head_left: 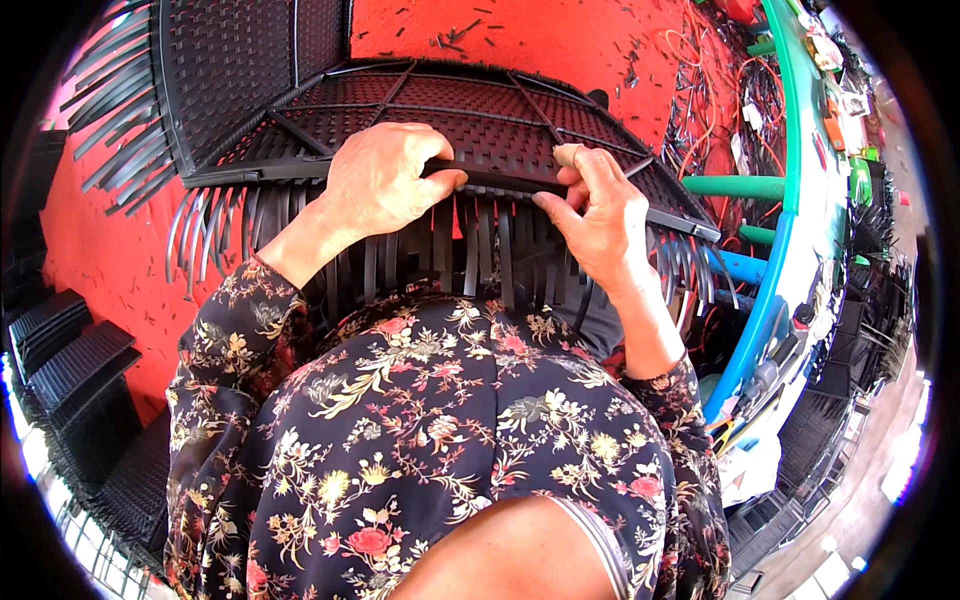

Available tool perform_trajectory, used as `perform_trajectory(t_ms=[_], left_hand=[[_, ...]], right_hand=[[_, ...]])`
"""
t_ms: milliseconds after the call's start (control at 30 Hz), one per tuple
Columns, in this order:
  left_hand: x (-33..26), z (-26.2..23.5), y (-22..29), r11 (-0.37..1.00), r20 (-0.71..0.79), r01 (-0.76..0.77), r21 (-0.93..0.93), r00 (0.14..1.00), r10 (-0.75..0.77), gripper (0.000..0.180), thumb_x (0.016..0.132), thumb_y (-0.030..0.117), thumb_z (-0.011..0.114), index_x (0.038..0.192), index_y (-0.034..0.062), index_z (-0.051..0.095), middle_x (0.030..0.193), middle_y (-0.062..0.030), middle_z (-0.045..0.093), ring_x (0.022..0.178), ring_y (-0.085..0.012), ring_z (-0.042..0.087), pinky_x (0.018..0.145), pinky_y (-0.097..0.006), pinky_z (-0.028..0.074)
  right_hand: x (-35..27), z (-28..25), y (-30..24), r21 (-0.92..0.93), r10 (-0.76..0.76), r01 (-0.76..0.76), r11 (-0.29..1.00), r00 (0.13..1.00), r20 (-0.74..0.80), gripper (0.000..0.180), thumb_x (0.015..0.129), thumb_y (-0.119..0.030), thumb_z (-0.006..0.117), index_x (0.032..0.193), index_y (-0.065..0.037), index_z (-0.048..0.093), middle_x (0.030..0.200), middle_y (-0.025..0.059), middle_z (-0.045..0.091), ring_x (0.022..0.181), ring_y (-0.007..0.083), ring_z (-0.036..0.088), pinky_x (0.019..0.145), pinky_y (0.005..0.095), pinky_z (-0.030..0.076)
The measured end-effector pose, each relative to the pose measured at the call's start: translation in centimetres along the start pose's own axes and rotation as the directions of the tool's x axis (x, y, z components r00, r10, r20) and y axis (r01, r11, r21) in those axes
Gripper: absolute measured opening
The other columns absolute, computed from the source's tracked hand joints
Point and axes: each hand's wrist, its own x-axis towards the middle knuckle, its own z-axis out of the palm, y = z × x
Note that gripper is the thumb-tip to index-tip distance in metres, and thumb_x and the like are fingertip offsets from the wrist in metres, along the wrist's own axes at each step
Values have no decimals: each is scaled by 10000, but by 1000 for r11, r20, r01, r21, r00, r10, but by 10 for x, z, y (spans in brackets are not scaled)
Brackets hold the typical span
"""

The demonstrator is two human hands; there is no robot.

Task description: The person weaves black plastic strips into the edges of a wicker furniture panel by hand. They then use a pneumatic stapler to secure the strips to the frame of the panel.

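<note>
Panel (pixel 440 120), dark woven wicker, lies at twelve o'clock, its near rim in both hands. Left hand (pixel 385 180) clamps the rim; right hand (pixel 600 215) pinches a strip (pixel 505 255) at three o'clock. A loose pinch could let the strip slip and the weave slacken.

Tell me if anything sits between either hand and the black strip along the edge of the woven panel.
Nothing visible does. The left hand is closed over the black strip on the woven panel, and the right hand pinches the same strip further along. Loose strip ends hang below, clear of both grips.
</note>
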Motion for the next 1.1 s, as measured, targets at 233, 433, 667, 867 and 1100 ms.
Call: perform_trajectory(t_ms=[233,433,667,867,1100], left_hand=[[1,2,-5,1000,-11,-17,-11,1000,16,188,749,187,702,826,19,662,793,-132,642,756,-327,624,655,-387,480],[1,3,-9,1000,-20,-28,-6,999,28,182,756,184,693,821,17,660,782,-132,637,732,-321,625,637,-385,477],[-4,1,-12,999,-19,-21,-32,1000,20,176,764,171,685,830,9,660,771,-134,632,701,-309,626,623,-372,474],[2,1,-13,999,26,-29,-16,999,29,162,769,148,679,846,7,657,783,-137,634,714,-288,634,644,-367,479],[-8,-7,-12,999,16,-25,-31,1000,26,198,769,133,666,863,-37,626,792,-168,608,745,-334,611,673,-355,464]], right_hand=[[3,8,3,-127,-139,130,983,989,-59,410,680,-63,753,1036,-40,552,848,104,587,688,251,616,607,348,501],[12,9,2,-122,-82,80,989,997,-12,394,684,-81,747,1026,-42,555,841,104,607,738,278,631,643,369,504],[15,12,1,-117,-48,50,992,999,21,382,684,-102,746,1015,-44,567,841,104,616,750,283,635,659,380,502],[11,15,6,-121,-84,79,990,996,-41,400,675,-113,731,1040,-49,580,932,128,629,819,308,636,697,383,513],[-26,-66,8,158,14,36,987,951,-310,401,699,-103,778,1050,-36,596,826,106,614,653,172,628,576,298,521]])
